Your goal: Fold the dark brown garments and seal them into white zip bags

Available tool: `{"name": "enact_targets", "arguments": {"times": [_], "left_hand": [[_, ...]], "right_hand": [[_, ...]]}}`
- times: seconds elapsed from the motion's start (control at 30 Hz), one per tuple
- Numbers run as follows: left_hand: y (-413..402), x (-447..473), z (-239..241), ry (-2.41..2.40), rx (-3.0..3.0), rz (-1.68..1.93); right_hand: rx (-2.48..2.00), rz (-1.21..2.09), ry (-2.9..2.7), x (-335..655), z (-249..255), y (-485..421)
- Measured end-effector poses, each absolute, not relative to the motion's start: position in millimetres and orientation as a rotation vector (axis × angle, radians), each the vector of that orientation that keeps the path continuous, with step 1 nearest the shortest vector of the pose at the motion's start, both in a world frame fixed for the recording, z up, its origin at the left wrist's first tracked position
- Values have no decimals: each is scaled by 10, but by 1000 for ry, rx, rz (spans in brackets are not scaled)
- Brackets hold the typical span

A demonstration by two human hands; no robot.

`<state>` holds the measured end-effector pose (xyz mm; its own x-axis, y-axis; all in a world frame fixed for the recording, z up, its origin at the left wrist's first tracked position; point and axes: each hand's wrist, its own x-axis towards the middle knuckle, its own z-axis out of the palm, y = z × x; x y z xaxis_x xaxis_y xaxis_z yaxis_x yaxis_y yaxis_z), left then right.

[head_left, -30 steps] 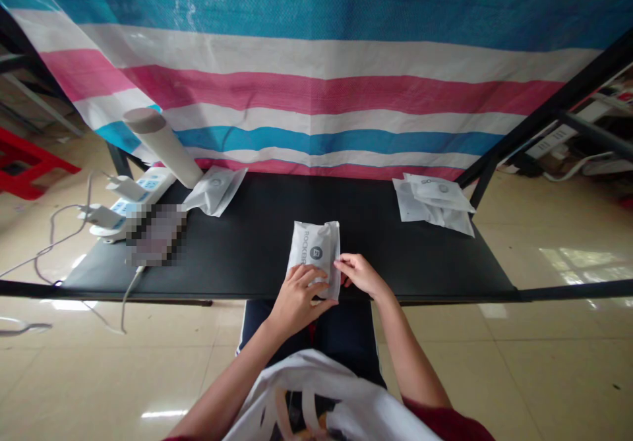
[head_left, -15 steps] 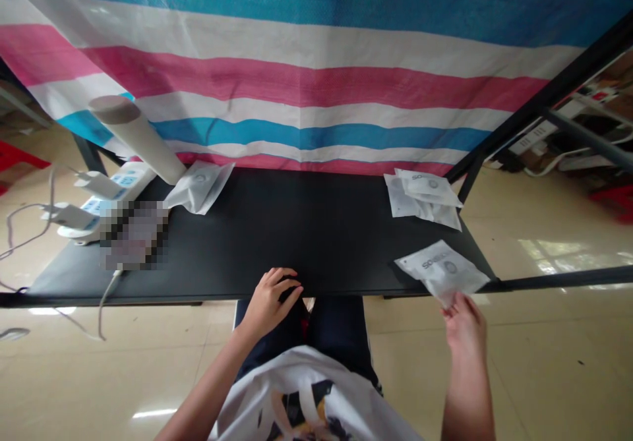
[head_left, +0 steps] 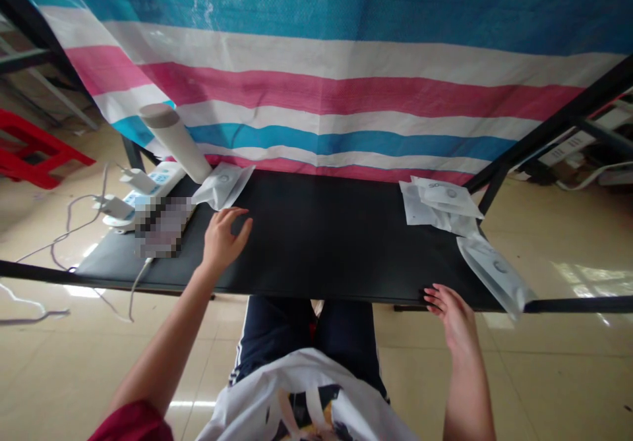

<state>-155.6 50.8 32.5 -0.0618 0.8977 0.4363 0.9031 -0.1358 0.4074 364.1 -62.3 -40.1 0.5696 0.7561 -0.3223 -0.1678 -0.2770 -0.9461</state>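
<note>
My left hand hovers over the left part of the black table, fingers apart and holding nothing. Just beyond its fingertips lies a white plastic pouch with a small round mark. At the table's front edge on the right, my right hand is empty with its fingers loosely spread. To its right a second white pouch lies at the corner, partly overhanging the edge. Behind that, overlapping white pouches with dark print rest near the back right.
A white bottle with a grey cap stands at the back left. Beside it are a power strip with plugged-in chargers and a blurred-out device on a cable. A striped sheet hangs behind. A red stool is at far left.
My right hand has let go of the pouch, which now lies farther right at the corner. My left hand has moved left and forward towards the left pouch. The view has shifted slightly.
</note>
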Motion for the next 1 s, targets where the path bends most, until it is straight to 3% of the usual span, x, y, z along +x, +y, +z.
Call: {"name": "enact_targets", "arguments": {"times": [0.23,0.4,0.63,1.0], "left_hand": [[1445,-2317,308,-2288,-1948,-707],[1556,-2352,280,-2516,-1945,-600],[1034,-1653,131,-2423,-2000,-556],[-624,228,237,-2063,-2534,-452]], "right_hand": [[-1597,1085,-591,3328,-371,-595],[-1604,1106,-616,3293,-396,-565],[-1629,1090,-642,3210,-384,-542],[-1617,1354,-1070,2411,-234,-182]]}}
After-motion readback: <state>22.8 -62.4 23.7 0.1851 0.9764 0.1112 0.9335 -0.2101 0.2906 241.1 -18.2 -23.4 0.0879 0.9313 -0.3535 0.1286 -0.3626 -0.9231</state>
